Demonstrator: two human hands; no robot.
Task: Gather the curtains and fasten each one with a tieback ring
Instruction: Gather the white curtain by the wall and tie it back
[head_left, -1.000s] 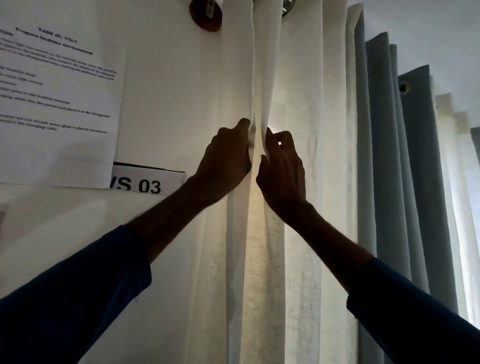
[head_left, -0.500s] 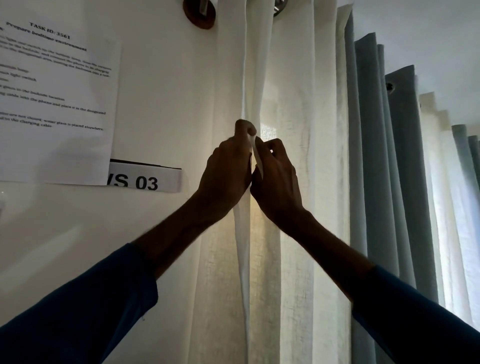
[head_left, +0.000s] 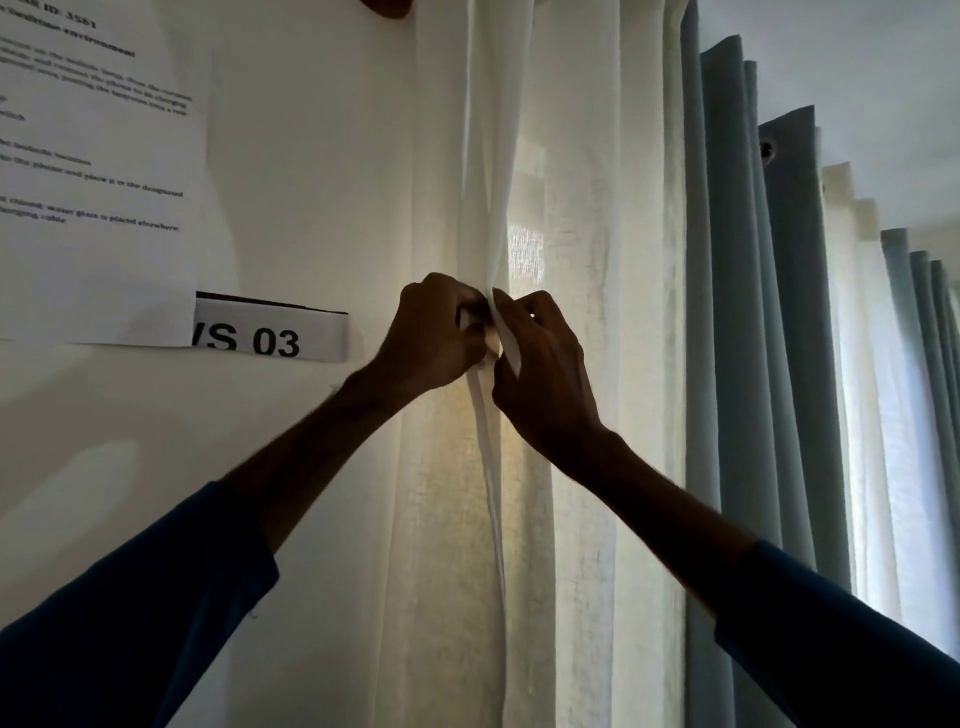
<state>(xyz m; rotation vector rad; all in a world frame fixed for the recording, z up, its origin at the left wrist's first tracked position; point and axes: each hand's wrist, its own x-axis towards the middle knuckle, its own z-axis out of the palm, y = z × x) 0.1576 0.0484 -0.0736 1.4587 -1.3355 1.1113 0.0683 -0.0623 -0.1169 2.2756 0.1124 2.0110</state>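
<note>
— Two hands on one fold, both high on the white curtain (head_left: 571, 260) close to the wall. How do they hold it?
— The left hand (head_left: 441, 332) has its fingers curled round a narrow bunch of cloth at the curtain's wall-side edge. The right hand (head_left: 540, 374) pinches a flap of that same fold between thumb and fingertips. The two hands touch, level with the printed label (head_left: 270, 338) on the wall.
— Any tieback ring?
— None I can make out. Something pale sits between the hands, but it may only be cloth, and it is too dim to tell.
— So the step is gathering?
— I judge so, and it is barely begun. Most of the white curtain hangs spread in loose pleats toward the blue-grey curtain (head_left: 737, 312), which hangs free just beside it.
— How is it done well?
— Let one hand anchor the edge fold while the other reaches along the cloth and brings pleat after pleat back to it, stacked evenly rather than crumpled. The cloth is thin and slippery, so each new fold should be trapped before reaching for the next. Pull sideways, not down, to spare the hanging at the top. Fasten only once the whole width sits in one firm bundle
</note>
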